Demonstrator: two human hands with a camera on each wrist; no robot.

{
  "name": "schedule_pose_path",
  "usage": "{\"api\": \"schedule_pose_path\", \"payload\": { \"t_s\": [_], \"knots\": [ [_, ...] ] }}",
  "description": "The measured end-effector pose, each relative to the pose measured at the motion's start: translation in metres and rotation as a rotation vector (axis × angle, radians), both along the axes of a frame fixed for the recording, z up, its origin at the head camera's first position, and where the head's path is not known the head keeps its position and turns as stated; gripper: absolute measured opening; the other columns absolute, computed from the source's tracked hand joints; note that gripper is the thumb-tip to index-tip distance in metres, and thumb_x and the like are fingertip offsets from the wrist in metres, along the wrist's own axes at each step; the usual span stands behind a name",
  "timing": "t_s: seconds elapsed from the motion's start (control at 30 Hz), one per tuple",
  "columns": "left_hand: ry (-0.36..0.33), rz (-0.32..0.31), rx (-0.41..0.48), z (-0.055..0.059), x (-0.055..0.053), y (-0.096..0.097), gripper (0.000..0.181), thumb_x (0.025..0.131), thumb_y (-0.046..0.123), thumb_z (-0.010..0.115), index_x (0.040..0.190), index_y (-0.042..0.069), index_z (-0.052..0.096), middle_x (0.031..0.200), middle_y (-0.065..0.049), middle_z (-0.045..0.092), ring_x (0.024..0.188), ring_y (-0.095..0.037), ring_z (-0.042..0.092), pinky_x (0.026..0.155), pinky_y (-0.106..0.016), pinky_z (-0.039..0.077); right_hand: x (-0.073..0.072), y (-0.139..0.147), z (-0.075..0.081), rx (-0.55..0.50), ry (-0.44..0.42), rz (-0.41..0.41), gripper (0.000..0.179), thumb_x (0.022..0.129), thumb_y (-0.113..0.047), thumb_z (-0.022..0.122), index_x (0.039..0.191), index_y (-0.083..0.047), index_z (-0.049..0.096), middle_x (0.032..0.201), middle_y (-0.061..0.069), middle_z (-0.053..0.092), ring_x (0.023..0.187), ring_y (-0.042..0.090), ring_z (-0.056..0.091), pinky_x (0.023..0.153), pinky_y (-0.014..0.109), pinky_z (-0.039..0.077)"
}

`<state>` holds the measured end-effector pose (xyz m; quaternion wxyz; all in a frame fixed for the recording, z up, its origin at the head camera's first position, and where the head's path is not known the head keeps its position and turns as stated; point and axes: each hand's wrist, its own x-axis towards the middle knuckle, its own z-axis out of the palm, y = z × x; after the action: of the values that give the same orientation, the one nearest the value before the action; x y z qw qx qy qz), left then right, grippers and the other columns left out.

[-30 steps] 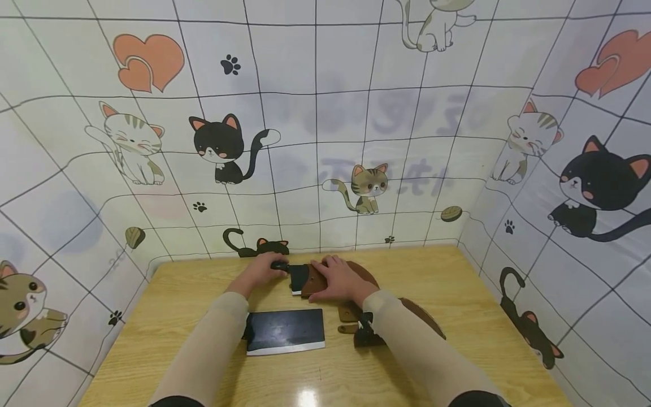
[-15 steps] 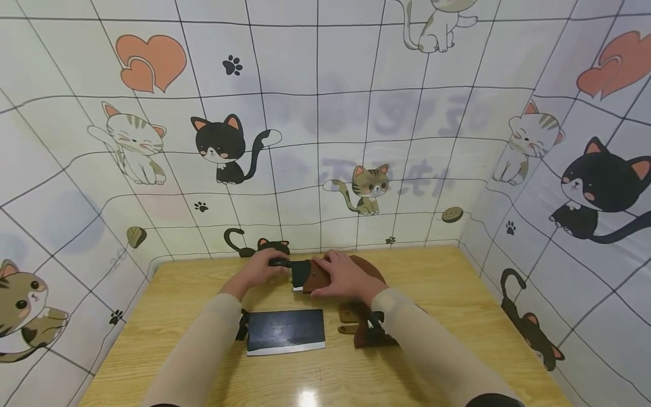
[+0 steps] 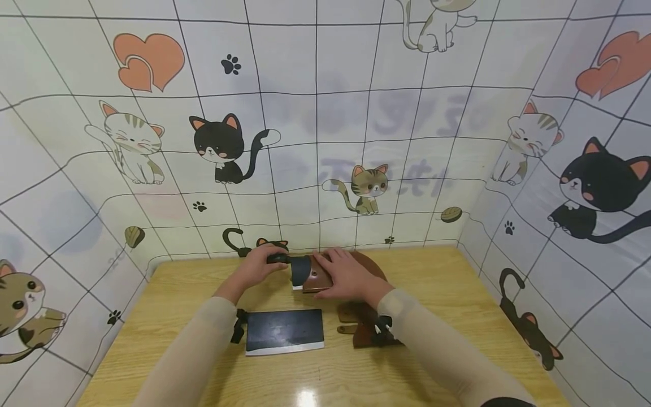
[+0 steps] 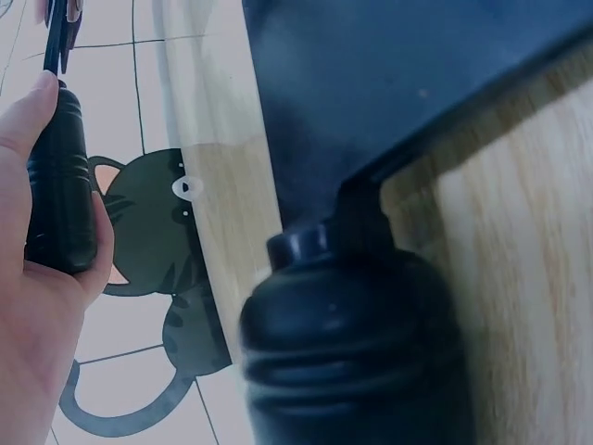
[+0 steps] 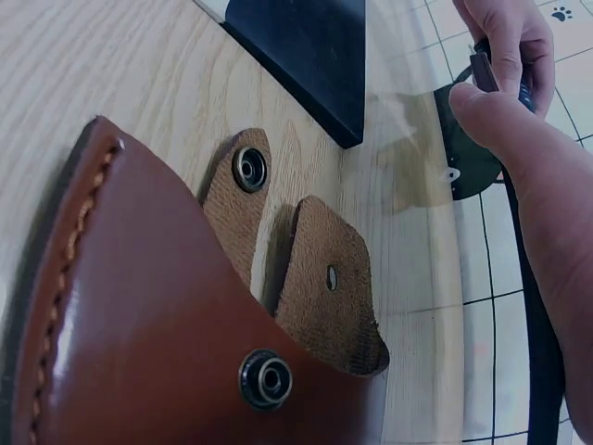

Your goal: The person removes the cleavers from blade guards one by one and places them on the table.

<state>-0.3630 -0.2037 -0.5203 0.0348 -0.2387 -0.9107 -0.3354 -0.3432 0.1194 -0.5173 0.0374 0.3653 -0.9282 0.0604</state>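
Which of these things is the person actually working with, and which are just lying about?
Apparently in the job:
held cleaver, in the left hand
leather sheath over part of its blade, gripped by the right hand

Lying about, in neither hand:
bare cleaver
loose brown sheath

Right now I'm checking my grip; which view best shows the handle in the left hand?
The left wrist view: the handle is largest there, most of its length visible in the left hand. The head view shows it small, partly covered; the right wrist view shows only small dark parts.
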Motion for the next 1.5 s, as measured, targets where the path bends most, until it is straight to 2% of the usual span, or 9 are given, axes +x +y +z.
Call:
{"api": "schedule_pose_path", "payload": {
  "t_s": [0.33,0.67,1.0,1.27,1.5],
  "knots": [
    [0.019,-0.011,-0.020,0.007,0.008,-0.002,0.038,0.102,0.028,0.084,0.138,0.020,0.077,0.128,-0.007,0.070,0.109,-0.027,0.068,0.091,-0.052,0.057,0.011,0.001,0.009,-0.012,0.025,0.003,0.118,0.089,-0.083,0.072,0.178,-0.023,0.024,0.160,0.010,0.045,0.151,0.032,0.039,0.126,0.054,0.034],
    [0.027,-0.029,-0.034,0.016,0.017,0.003,0.040,0.102,0.030,0.084,0.139,0.019,0.076,0.133,-0.008,0.070,0.116,-0.031,0.068,0.097,-0.055,0.057,0.019,0.006,0.013,0.009,0.046,-0.008,0.119,0.088,-0.086,0.069,0.179,-0.025,0.022,0.161,0.009,0.045,0.150,0.031,0.039,0.124,0.053,0.037],
    [0.056,-0.026,-0.050,0.016,0.021,0.002,0.041,0.102,0.031,0.084,0.140,0.021,0.076,0.135,-0.007,0.071,0.118,-0.031,0.069,0.096,-0.054,0.058,0.025,0.007,0.013,-0.010,0.067,-0.007,0.120,0.088,-0.087,0.068,0.179,-0.024,0.022,0.162,0.010,0.046,0.152,0.031,0.040,0.125,0.054,0.036],
    [0.085,-0.037,-0.043,0.021,0.025,0.003,0.039,0.101,0.028,0.085,0.138,0.020,0.077,0.127,-0.006,0.072,0.111,-0.029,0.069,0.093,-0.053,0.059,0.026,0.008,0.013,-0.008,0.068,-0.015,0.120,0.088,-0.088,0.068,0.179,-0.025,0.021,0.163,0.009,0.045,0.152,0.031,0.039,0.125,0.055,0.036],
    [0.100,-0.018,-0.041,0.019,0.024,-0.007,0.037,0.101,0.027,0.085,0.136,0.019,0.077,0.118,-0.002,0.070,0.103,-0.024,0.066,0.087,-0.050,0.056,0.024,0.018,0.011,-0.027,0.073,-0.022,0.119,0.087,-0.083,0.074,0.178,-0.021,0.027,0.164,0.011,0.044,0.154,0.034,0.038,0.125,0.056,0.035]
  ]
}}
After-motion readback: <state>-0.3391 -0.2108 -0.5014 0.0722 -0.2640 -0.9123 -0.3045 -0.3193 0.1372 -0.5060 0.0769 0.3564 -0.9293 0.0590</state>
